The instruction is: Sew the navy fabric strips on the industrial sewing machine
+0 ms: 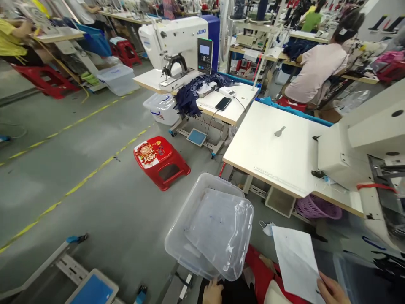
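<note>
My right hand point(332, 291) shows at the bottom right edge, its fingers pinched on the lower corner of a white sheet of paper point(295, 261) that stands tilted up in front of me. My left hand point(212, 292) is at the bottom edge, fingers curled, touching dark cloth just below the rim of a clear plastic bin point(186, 228). A loose clear lid point(221, 232) lies slanted inside the bin. Red fabric point(257, 270) lies between my two hands.
A white sewing table point(278, 156) stands ahead right with a white machine point(363, 143) on it and a purple basket point(316, 207) underneath. A red stool point(160, 160) sits on the grey floor. Further back, a sewing machine point(177, 40), navy cloth point(193, 95) and a phone point(223, 103). A seated person point(316, 69) works at the back right.
</note>
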Action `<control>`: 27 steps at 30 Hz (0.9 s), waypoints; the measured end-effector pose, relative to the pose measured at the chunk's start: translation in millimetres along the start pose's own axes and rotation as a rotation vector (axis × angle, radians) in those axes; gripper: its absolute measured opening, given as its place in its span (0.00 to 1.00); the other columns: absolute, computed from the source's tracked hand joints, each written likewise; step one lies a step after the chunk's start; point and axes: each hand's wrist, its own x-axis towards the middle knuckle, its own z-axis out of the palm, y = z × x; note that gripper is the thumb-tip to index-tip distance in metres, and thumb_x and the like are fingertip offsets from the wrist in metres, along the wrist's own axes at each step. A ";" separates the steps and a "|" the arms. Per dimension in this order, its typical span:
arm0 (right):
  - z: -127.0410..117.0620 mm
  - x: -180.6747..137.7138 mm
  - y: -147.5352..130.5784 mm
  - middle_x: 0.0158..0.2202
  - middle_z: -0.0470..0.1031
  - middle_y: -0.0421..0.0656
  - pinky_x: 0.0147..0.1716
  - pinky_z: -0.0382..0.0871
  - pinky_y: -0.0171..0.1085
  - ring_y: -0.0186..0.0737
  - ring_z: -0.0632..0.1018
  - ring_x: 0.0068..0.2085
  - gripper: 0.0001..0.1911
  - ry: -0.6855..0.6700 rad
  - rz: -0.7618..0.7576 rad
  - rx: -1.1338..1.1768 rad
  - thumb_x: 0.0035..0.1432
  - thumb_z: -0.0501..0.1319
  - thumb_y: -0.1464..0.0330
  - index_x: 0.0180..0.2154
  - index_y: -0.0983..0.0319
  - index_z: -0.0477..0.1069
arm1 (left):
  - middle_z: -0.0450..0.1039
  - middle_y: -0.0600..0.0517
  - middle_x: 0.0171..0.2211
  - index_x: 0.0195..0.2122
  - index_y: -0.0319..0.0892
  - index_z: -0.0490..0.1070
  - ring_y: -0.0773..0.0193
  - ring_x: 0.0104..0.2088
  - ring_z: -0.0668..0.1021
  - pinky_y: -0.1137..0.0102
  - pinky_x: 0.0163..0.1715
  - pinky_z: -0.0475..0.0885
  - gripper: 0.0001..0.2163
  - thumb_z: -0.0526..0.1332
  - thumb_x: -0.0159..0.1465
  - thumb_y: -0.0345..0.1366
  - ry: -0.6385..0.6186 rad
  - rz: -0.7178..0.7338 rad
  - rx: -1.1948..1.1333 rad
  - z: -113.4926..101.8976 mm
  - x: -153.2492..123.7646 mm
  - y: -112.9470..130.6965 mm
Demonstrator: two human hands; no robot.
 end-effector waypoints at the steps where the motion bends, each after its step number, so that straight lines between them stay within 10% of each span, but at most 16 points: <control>1: -1.0 -2.2 -10.7 0.30 0.78 0.49 0.28 0.75 0.46 0.55 0.80 0.33 0.17 0.056 -0.119 0.002 0.50 0.56 0.54 0.31 0.59 0.77 | 0.66 0.47 0.59 0.40 0.49 0.78 0.42 0.58 0.69 0.48 0.57 0.60 0.16 0.59 0.53 0.27 -0.018 -0.001 -0.020 0.9 -4.3 -1.4; 5: -18.8 -10.3 -74.3 0.33 0.74 0.46 0.30 0.73 0.41 0.46 0.77 0.33 0.17 0.202 -0.566 -0.109 0.62 0.52 0.63 0.45 0.58 0.76 | 0.75 0.43 0.48 0.39 0.44 0.78 0.46 0.52 0.74 0.56 0.56 0.63 0.12 0.56 0.60 0.39 -0.030 0.117 -0.157 -14.9 -23.5 17.1; 10: -51.9 -35.7 -143.3 0.35 0.75 0.43 0.48 0.71 0.45 0.43 0.76 0.39 0.25 0.303 -0.957 -0.298 0.63 0.51 0.79 0.58 0.56 0.67 | 0.67 0.41 0.58 0.57 0.41 0.66 0.51 0.57 0.71 0.58 0.53 0.68 0.38 0.33 0.63 0.61 -0.078 0.288 -0.425 -73.2 -67.7 106.1; 14: -73.7 -60.4 -170.4 0.36 0.76 0.41 0.61 0.59 0.46 0.37 0.76 0.41 0.28 0.312 -1.166 -0.330 0.62 0.52 0.83 0.60 0.59 0.64 | 0.63 0.42 0.61 0.62 0.44 0.60 0.48 0.58 0.69 0.55 0.54 0.66 0.43 0.43 0.55 0.70 -0.501 0.448 -1.222 -122.5 -124.2 192.8; 19: -107.1 -73.4 -178.3 0.36 0.78 0.39 0.65 0.49 0.45 0.35 0.76 0.42 0.23 0.342 -1.271 -0.331 0.64 0.50 0.82 0.54 0.58 0.70 | 0.75 0.38 0.49 0.51 0.34 0.70 0.49 0.50 0.76 0.60 0.53 0.68 0.27 0.68 0.54 0.46 -0.283 0.332 -1.384 -149.2 -164.2 248.7; 27: -165.9 -41.2 -144.2 0.37 0.79 0.36 0.60 0.57 0.43 0.37 0.76 0.43 0.24 0.516 -1.092 -0.289 0.64 0.54 0.79 0.54 0.48 0.70 | 0.79 0.49 0.40 0.47 0.42 0.74 0.65 0.35 0.78 0.70 0.38 0.72 0.22 0.72 0.50 0.37 -0.148 0.481 -1.186 -138.2 -176.0 285.7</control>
